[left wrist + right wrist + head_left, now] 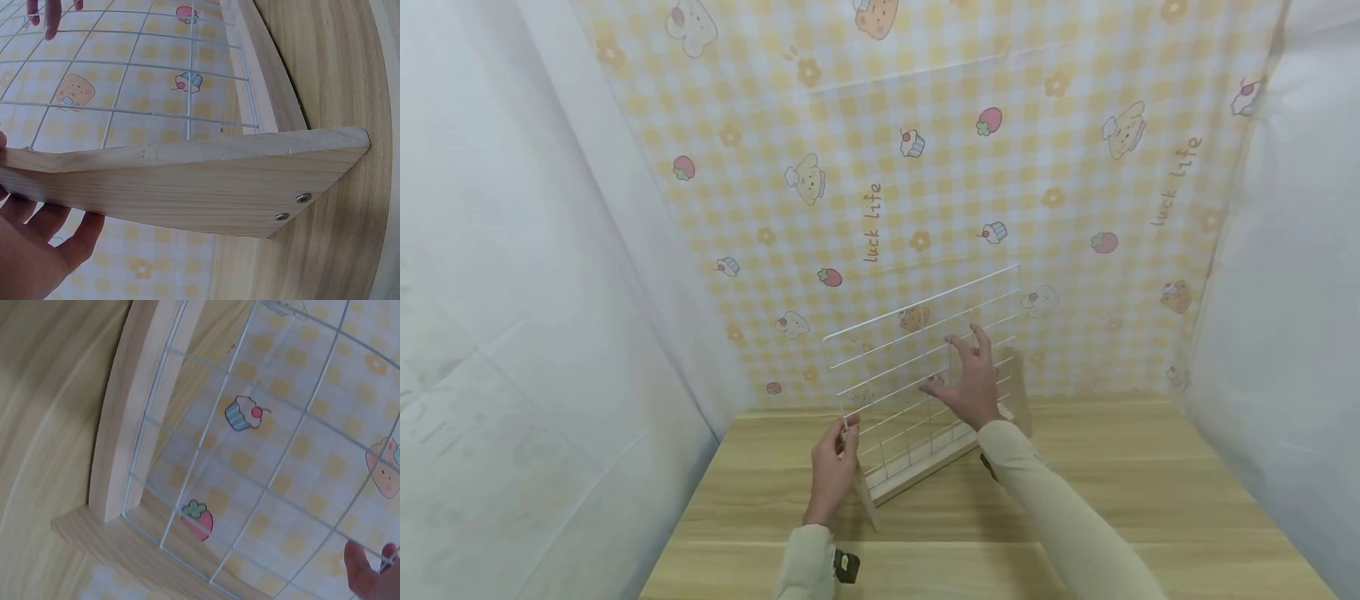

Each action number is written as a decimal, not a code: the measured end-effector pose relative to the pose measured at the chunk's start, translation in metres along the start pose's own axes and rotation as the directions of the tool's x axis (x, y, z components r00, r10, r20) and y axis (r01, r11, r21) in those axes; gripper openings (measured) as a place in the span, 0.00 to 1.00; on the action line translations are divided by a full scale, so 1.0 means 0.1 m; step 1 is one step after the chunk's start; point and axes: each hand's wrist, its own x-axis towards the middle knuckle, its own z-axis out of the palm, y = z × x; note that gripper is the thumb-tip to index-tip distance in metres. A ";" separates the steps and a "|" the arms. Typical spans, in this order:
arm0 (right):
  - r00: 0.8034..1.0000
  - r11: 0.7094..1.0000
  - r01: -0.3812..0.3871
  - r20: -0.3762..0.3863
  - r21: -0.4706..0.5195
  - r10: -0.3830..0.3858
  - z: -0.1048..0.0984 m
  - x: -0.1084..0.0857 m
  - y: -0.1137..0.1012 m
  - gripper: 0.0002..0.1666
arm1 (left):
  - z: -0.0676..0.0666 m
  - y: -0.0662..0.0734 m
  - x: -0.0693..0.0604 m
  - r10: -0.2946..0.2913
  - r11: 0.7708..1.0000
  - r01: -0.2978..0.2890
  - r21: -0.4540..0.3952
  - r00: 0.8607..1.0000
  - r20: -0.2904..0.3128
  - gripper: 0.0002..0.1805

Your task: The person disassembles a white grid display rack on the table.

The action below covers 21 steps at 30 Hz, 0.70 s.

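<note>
A rack of white wire grid (925, 350) on a wooden base bar (925, 471) stands on the table, its grid leaning upright. My left hand (833, 471) grips the left wooden side panel (219, 178), fingers curled round its edge; the left wrist view shows two screws low on that panel. My right hand (968, 385) is at the right half of the grid with fingers bent and spread, thumb apart, pinching nothing. In the right wrist view its fingers (359, 569) are close to the wires; whether they touch cannot be told. The right side panel (1017, 392) is partly behind the hand.
The wood-grain table (1112, 483) extends on both sides of the rack. Behind it hangs a yellow checked sheet (955, 192) with cartoon prints. White sheets (1292, 333) close in the left and right sides.
</note>
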 end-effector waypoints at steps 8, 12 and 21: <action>0.996 0.999 0.019 -0.082 -0.035 -0.022 0.09 -0.01 -0.03 0.50 | 0.02 -0.04 0.01 0.005 1.000 -0.005 0.011 0.999 -0.042 0.14; 0.993 0.998 0.047 -0.106 -0.047 -0.052 0.09 -0.01 -0.04 0.50 | 0.01 -0.05 0.00 0.023 1.000 -0.022 0.010 0.999 -0.041 0.13; 0.982 0.992 0.105 -0.153 -0.066 -0.114 0.09 0.00 -0.06 0.51 | 0.00 -0.08 0.01 0.048 0.997 -0.045 0.064 0.998 -0.036 0.15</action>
